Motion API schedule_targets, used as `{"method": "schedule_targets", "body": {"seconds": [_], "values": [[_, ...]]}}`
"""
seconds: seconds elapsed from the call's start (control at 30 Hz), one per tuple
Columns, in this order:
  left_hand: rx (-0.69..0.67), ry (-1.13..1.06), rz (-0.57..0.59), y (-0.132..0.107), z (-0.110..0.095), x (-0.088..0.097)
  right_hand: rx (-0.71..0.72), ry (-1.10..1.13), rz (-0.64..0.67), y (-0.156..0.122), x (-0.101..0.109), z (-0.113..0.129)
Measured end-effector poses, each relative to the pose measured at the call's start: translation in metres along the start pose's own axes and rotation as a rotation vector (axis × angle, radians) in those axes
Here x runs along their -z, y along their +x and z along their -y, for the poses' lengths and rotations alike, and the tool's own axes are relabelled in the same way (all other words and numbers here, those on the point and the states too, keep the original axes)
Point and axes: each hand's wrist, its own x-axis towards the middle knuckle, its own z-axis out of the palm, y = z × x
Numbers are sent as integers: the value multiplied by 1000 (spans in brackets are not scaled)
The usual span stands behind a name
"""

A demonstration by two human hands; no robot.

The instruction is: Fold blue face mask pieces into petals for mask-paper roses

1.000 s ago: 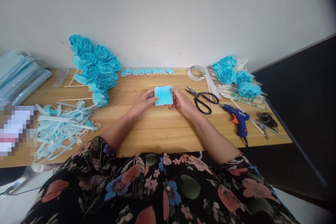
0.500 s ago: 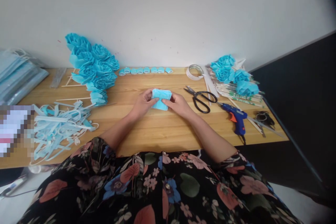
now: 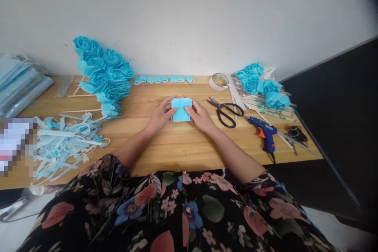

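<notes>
Straightened since the preceding frame, the blue stack (image 3: pixel 181 112) appears level in the head view, held over the middle of the table (image 3: pixel 177 147). Left hand (image 3: pixel 161 115) is clamped on one side, right hand (image 3: pixel 202 116) on the opposite side. Beyond, folded pieces (image 3: pixel 165 79) form a row; flowers (image 3: pixel 102 69) and scraps (image 3: pixel 66 145) occupy the left, scissors (image 3: pixel 220 107) and glue gun (image 3: pixel 267 132) the right.
</notes>
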Motion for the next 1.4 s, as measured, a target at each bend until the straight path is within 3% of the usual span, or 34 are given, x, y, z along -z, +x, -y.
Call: {"method": "schedule_targets", "body": {"seconds": [0.23,0.43,0.57,0.63,0.8,1.0,1.13,1.3,1.4], "values": [[-67,61,61,-2,3,-5,44,-146,17,-3,-5,-3],[-72,84,-19,-1,2,1,-67,148,28,4,-7,-9],[-80,67,-24,0,3,3,-25,285,15,6,-6,-6],[-97,58,-17,0,3,3,11,221,-31,4,-1,0],[-167,8,-33,3,5,7,179,-234,-242,0,22,25],[-210,31,-23,6,6,11,166,-447,-85,0,19,21],[-173,67,18,6,2,10,115,-419,-9,1,9,5],[-169,97,41,7,2,11,112,-325,-56,2,9,3],[-166,45,14,8,4,11,88,-133,-103,2,11,5]]}}
